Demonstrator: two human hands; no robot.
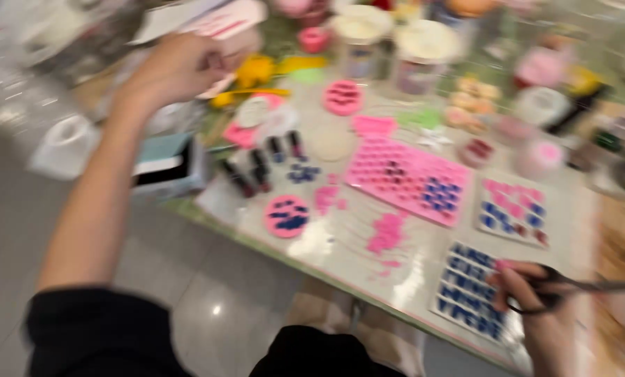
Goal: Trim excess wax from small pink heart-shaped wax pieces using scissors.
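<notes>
Right hand (543, 314): fingers closed through the handles of black scissors (571, 285), blades pointing right, held just over the white mould tray with blue fill (469, 293) at the near counter edge.
Left hand (176, 66): curled shut, raised over the far left of the counter (340, 244); what it grips, if anything, cannot be told through the blur.
Nearby: large pink mould (407, 178), round pink mould (287, 215), small dark bottles (263, 164).
Advice: keep the blade tips clear of the filled cells; steady the tray before any cutting; keep the forearm off the pink spills (386, 234).
</notes>
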